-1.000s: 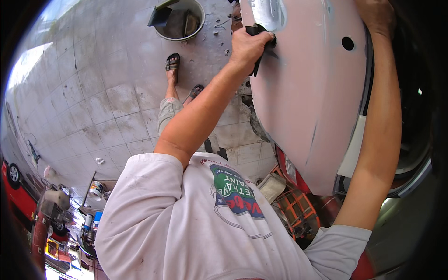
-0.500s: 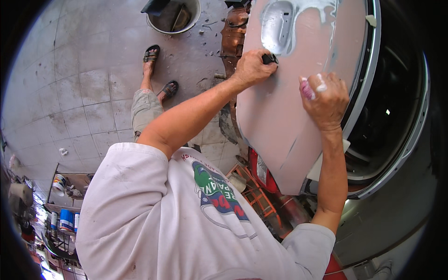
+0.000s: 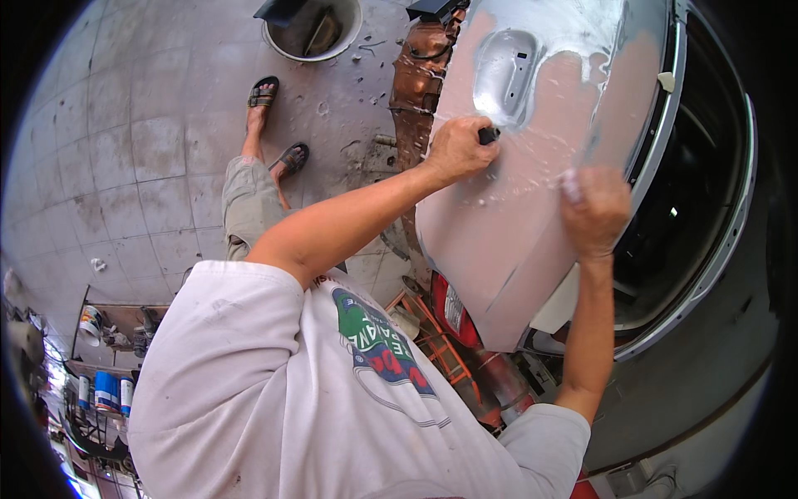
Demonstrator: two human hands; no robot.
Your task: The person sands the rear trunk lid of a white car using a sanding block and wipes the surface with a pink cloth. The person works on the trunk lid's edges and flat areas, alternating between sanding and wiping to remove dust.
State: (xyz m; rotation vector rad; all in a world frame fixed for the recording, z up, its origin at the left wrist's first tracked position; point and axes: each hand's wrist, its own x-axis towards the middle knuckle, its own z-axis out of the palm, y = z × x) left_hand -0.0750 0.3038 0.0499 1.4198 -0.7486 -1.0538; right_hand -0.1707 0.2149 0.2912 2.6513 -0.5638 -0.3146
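Pink coating is being streaked with liquid on the car's rear quarter panel [image 3: 499, 241], which is being reached over by both arms, its near end being flanked by a red tail lamp [image 3: 453, 312] and its far part being marked by a bare silver recess [image 3: 503, 71]. More wet streaks [image 3: 490, 200] are now being seen across the coating below the recess than half a second ago, and the right grip [image 3: 595, 212], sharper then, is being blurred by motion over the panel's window side. From this it is being judged that water is being flicked or squeezed onto the surface, so that the area around the left grip [image 3: 460, 150] is being wetted while it is being worked. By that left grip a black block [image 3: 489, 135] is being grasped, the fingers being closed about it with hardly any opening; only one end is being left exposed, just below the recess, and its full shape is being hidden. At the right grip something pale is being shown near the thumb side, but because of the blur it cannot be told whether the fingers are being clenched on it, or whether the panel is being touched.
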